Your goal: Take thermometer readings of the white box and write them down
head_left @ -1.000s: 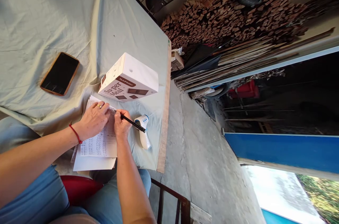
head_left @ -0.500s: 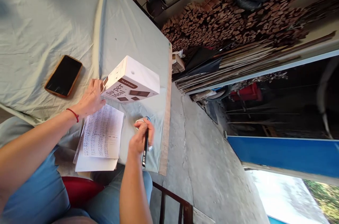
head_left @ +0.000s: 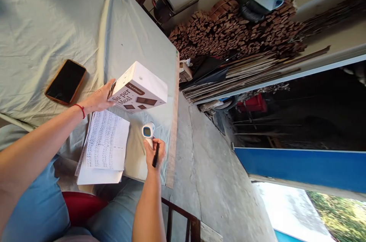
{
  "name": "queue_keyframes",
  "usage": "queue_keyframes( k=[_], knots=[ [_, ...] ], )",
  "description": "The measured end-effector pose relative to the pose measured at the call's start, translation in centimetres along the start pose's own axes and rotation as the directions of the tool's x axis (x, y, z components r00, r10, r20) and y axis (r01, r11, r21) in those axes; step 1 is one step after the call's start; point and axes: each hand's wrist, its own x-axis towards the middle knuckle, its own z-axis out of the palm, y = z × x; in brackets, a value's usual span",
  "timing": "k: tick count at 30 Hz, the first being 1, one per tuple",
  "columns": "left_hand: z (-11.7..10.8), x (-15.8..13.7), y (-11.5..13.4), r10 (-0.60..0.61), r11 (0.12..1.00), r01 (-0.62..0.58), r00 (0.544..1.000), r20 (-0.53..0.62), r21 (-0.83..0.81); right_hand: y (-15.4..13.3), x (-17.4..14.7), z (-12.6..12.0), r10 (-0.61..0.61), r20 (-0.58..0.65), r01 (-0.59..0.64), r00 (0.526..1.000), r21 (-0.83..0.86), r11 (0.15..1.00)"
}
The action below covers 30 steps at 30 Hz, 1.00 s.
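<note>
The right hand (head_left: 151,155) holds a pen (head_left: 156,156) and thermometer (head_left: 148,140), long way up the frame, screen (head_left: 147,132) on top; the left hand (head_left: 100,97) grips a box (head_left: 143,89).

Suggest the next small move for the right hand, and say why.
I'd probably aim the white thermometer at the box: the right hand holds it along with the black pen, and the left hand touches the box's end.

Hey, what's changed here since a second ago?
The left hand moved off the papers, forward to the left side of the box. The right hand moved rightward and took hold of the thermometer, its screen now showing, keeping the pen. Phone, papers and box stayed put.
</note>
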Motion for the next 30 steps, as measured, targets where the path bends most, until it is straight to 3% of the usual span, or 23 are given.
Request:
queue_keyframes(
  k=[3, 6, 9, 18, 24, 30],
  knots=[
    [0.1, 0.4, -0.2, -0.062, 0.994, 0.062, 0.998, 0.002, -0.094, -2.0, -1.4, 2.3, 0.029, 0.072, -0.044, 0.997, 0.219, 0.975],
    [0.2, 0.7, -0.3, -0.106, 0.99, 0.107, 0.994, 0.016, -0.087, -4.0, -2.7, 4.2, 0.037, 0.19, -0.106, 0.981, 0.369, 0.923],
    [0.2, 0.6, -0.4, -0.107, 0.991, 0.108, 0.994, 0.023, -0.08, -5.8, -3.4, 5.4, 0.045, 0.225, -0.147, 0.973, 0.461, 0.875],
    [-1.7, -0.1, 0.0, -0.18, 0.984, 0.181, 0.977, 0.109, 0.009, -8.0, -3.7, 6.9, 0.06, 0.245, -0.18, 0.968, 0.5, 0.847],
    [-1.3, 0.0, -0.2, 0.007, 0.995, 0.0, 0.997, 0.079, -0.095, -7.8, -3.9, 7.9, 0.047, 0.195, -0.143, 0.98, 0.52, 0.842],
    [-1.5, -0.2, 0.5, -0.052, 0.989, 0.065, 0.994, 0.1, -0.135, -7.7, -3.8, 8.4, 0.032, 0.193, -0.133, 0.981, 0.539, 0.832]
  ],
)
